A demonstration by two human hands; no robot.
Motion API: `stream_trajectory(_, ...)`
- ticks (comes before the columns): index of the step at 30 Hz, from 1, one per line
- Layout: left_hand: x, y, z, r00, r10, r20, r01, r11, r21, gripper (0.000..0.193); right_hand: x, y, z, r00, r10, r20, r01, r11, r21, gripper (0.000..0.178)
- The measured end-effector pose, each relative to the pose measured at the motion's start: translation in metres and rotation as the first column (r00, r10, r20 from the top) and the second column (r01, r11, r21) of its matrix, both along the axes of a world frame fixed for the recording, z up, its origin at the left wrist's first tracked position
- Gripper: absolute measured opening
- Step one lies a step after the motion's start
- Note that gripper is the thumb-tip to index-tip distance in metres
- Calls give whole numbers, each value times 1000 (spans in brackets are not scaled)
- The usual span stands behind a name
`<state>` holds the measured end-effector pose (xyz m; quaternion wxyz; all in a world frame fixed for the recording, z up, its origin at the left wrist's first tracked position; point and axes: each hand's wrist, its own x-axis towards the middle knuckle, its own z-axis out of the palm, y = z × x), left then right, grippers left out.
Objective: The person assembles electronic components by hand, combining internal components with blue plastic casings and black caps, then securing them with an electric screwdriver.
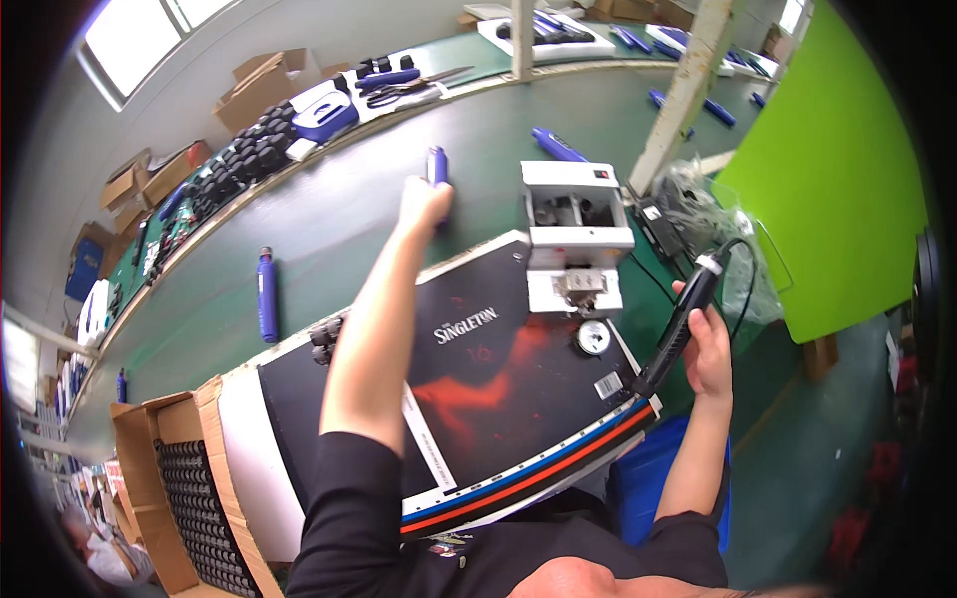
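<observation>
My left hand (427, 202) reaches far over the green bench, its fingers closed round a blue cylindrical handle (437, 164) that stands out above them. In my right hand (710, 357) is a black corded electric screwdriver (680, 329), tilted with its tip down near the right edge of a dark printed board (478, 399). Between the hands sits a white screw-feeder box (576, 239) with an open top tray. A small round white-topped tin (593, 338) lies on the board, close to the screwdriver. Small black parts (325, 341) lie beside my left forearm.
Another blue cylinder (266, 296) lies on the bench at left; one more (558, 145) rests behind the feeder. A cardboard box (159, 424) of black parts stands lower left. A bright green panel (847, 189) and metal post (688, 95) rise at right. Below is a blue bin (648, 478).
</observation>
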<state>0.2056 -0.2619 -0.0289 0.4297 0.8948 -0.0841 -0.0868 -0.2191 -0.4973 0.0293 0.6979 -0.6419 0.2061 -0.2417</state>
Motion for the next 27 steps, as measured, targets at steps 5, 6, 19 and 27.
stream_trajectory(5, -87, 17, 71, 955, -73, -289, -204, 545, -813, 39, 20, 28, 59, 685, 108, 721, -248, 965, 90, 54)
stream_trajectory(6, -111, 34, 79, 965, -145, -217, -80, 626, -775, 38, 30, 41, 75, 684, 31, 729, -171, 978, 118, 54)
stream_trajectory(19, -288, 111, 37, 674, -636, 375, 573, 771, 278, 48, 115, 87, 81, 666, 315, 676, -12, 911, -412, 59)
stream_trajectory(27, -288, 113, 35, 570, -681, 459, 534, 732, 424, 47, 116, 86, 88, 748, 228, 624, 33, 925, -378, 49)
